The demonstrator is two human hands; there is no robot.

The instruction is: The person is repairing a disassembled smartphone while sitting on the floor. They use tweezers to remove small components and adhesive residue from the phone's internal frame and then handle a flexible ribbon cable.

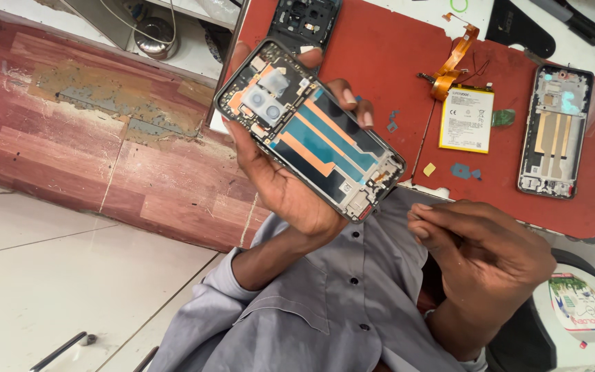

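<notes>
While the left hand (280, 182) gripped an opened phone (309, 129) at frame centre, the right hand (480, 251) curled loosely closed, empty, lower right.

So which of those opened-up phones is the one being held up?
The opened phone frame with blue and orange strips inside, gripped in the left hand. The other frame, with gold strips, lies flat on the red mat at the right, untouched.
</notes>
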